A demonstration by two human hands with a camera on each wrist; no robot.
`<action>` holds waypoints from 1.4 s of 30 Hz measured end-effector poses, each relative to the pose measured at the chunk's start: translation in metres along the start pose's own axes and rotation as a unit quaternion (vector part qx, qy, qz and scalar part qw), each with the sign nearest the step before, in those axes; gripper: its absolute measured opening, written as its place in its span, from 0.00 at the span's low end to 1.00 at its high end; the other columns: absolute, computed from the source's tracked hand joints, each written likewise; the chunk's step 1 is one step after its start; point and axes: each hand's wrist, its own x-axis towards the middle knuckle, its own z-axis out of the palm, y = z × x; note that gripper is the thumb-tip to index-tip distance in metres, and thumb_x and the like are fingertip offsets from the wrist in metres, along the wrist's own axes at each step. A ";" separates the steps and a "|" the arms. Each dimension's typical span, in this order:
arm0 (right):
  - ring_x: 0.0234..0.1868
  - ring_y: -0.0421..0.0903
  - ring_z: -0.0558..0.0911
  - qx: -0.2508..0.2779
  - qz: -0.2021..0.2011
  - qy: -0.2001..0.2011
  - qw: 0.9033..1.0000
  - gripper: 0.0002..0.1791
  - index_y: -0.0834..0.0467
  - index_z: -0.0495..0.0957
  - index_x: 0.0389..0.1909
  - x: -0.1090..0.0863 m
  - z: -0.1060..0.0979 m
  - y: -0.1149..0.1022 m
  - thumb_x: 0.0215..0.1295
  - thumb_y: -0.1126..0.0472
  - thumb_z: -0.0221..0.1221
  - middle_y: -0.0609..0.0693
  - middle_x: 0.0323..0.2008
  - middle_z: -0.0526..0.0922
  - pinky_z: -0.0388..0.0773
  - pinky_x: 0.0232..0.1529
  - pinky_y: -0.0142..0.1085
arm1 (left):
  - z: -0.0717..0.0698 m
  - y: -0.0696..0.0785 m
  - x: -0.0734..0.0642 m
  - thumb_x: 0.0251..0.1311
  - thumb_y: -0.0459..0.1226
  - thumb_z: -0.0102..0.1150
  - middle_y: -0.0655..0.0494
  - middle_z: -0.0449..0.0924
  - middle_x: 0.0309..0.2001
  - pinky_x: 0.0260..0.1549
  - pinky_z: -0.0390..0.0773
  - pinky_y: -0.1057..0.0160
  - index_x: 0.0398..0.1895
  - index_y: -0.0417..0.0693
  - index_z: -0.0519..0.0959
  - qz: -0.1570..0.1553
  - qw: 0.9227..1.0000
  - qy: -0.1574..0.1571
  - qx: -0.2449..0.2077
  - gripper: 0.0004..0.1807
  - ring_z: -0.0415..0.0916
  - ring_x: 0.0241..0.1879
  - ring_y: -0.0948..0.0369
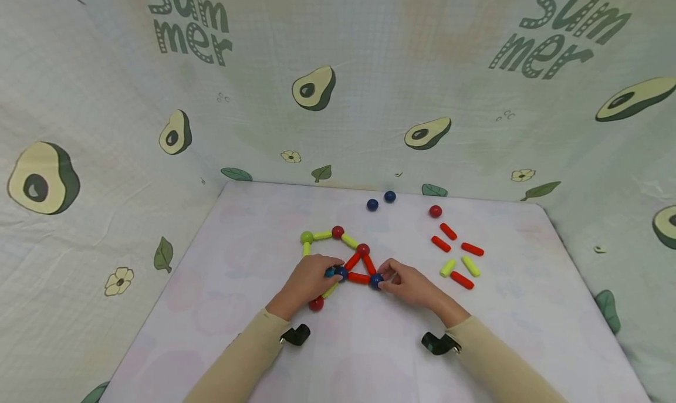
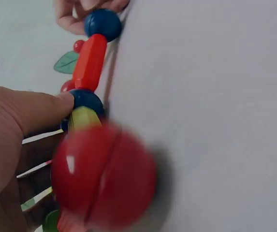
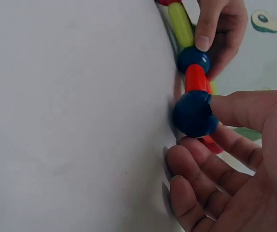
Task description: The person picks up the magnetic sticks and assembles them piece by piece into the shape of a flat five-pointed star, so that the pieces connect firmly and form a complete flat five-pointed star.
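Observation:
Thumb and fingers of my left hand (image 1: 310, 280) pinch a blue ball (image 2: 87, 100) in a structure of balls and rods on the table. My right hand (image 1: 416, 285) pinches another blue ball (image 3: 192, 114) between thumb and index finger, its other fingers loosely bent. A red rod (image 1: 359, 278) joins the two balls. Two more red rods run up from them to a red ball (image 1: 362, 249), closing a triangle. Yellow-green rods (image 1: 323, 236), a green ball (image 1: 307, 237) and further red balls (image 1: 316, 304) form a ring that my left hand partly hides.
Loose red rods (image 1: 462, 280) and yellow-green rods (image 1: 470, 266) lie to the right of my right hand. Toward the back are two blue balls (image 1: 372, 205) and a red ball (image 1: 435, 211). An avocado-patterned cloth (image 1: 369, 86) hangs behind the table (image 1: 369, 356).

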 end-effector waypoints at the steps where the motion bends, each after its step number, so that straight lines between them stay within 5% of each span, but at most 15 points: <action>1: 0.37 0.44 0.76 0.000 -0.009 -0.009 1.000 0.14 0.52 0.76 0.54 -0.002 0.002 -0.002 0.71 0.56 0.64 0.44 0.42 0.80 0.76 0.39 0.35 | -0.002 -0.002 0.000 0.64 0.46 0.69 0.60 0.85 0.52 0.54 0.78 0.57 0.61 0.57 0.82 0.004 1.000 0.003 0.001 0.22 0.78 0.51 0.59; 10: 0.36 0.38 0.76 -0.017 -0.093 -0.100 0.991 0.16 0.49 0.79 0.60 -0.021 0.024 -0.020 0.73 0.60 0.60 0.38 0.37 0.79 0.76 0.40 0.32 | -0.007 -0.011 -0.004 0.68 0.41 0.62 0.56 0.84 0.54 0.68 0.66 0.52 0.58 0.52 0.84 0.004 0.999 0.040 0.024 0.16 0.73 0.62 0.54; 13: 0.38 0.39 0.76 -0.032 -0.075 -0.073 0.994 0.14 0.49 0.80 0.58 -0.025 0.014 -0.016 0.74 0.58 0.60 0.38 0.37 0.79 0.76 0.41 0.33 | -0.004 -0.008 -0.005 0.68 0.43 0.63 0.56 0.84 0.54 0.72 0.59 0.49 0.59 0.51 0.83 0.014 0.999 0.029 0.024 0.18 0.73 0.63 0.54; 17: 0.37 0.42 0.76 -0.086 -0.004 0.039 0.996 0.13 0.52 0.81 0.56 -0.031 -0.019 -0.001 0.73 0.58 0.60 0.42 0.36 0.80 0.77 0.39 0.37 | 0.001 -0.005 -0.004 0.68 0.44 0.64 0.57 0.83 0.55 0.74 0.54 0.47 0.62 0.52 0.81 0.023 0.999 0.018 0.016 0.20 0.75 0.61 0.56; 19: 0.36 0.46 0.77 -0.147 0.031 0.109 0.983 0.14 0.56 0.81 0.55 -0.033 -0.037 0.009 0.71 0.59 0.61 0.47 0.36 0.81 0.78 0.38 0.40 | 0.003 -0.004 -0.003 0.68 0.44 0.65 0.58 0.83 0.55 0.74 0.54 0.47 0.63 0.53 0.81 0.020 1.000 0.019 0.013 0.21 0.76 0.61 0.57; 22: 0.39 0.56 0.79 -0.253 0.086 0.183 0.946 0.17 0.63 0.79 0.54 -0.037 -0.059 0.026 0.69 0.59 0.62 0.58 0.40 0.83 0.79 0.41 0.50 | 0.007 -0.003 -0.001 0.67 0.44 0.66 0.58 0.83 0.55 0.74 0.53 0.46 0.64 0.53 0.80 0.021 1.000 0.015 0.013 0.23 0.77 0.60 0.57; 24: 0.44 0.63 0.79 -0.302 0.120 0.197 0.925 0.20 0.67 0.78 0.54 -0.039 -0.069 0.037 0.68 0.57 0.62 0.64 0.44 0.82 0.77 0.46 0.57 | 0.009 -0.003 0.000 0.66 0.45 0.67 0.58 0.83 0.56 0.74 0.52 0.46 0.65 0.53 0.79 0.022 1.000 0.011 0.011 0.25 0.77 0.60 0.57; 26: 0.48 0.67 0.77 -0.324 0.140 0.186 0.917 0.22 0.68 0.77 0.54 -0.041 -0.074 0.046 0.68 0.56 0.62 0.67 0.46 0.82 0.74 0.49 0.63 | 0.012 -0.002 0.001 0.66 0.45 0.67 0.57 0.83 0.57 0.74 0.52 0.45 0.66 0.53 0.78 0.023 1.000 0.008 0.008 0.25 0.77 0.60 0.57; 34: 0.46 0.62 0.78 -0.283 0.123 0.155 0.938 0.23 0.65 0.77 0.58 -0.030 -0.067 0.057 0.66 0.58 0.65 0.64 0.49 0.82 0.70 0.55 0.66 | 0.016 0.001 0.003 0.66 0.44 0.66 0.58 0.82 0.58 0.75 0.49 0.47 0.66 0.55 0.78 0.017 1.000 0.014 -0.006 0.25 0.75 0.62 0.57; 42: 0.43 0.51 0.79 -0.221 0.054 0.131 0.965 0.17 0.59 0.81 0.53 -0.018 -0.038 0.039 0.65 0.60 0.68 0.52 0.44 0.83 0.79 0.51 0.51 | 0.018 -0.001 0.002 0.66 0.44 0.66 0.59 0.82 0.58 0.75 0.49 0.47 0.66 0.55 0.78 0.009 1.000 0.015 -0.010 0.25 0.75 0.62 0.57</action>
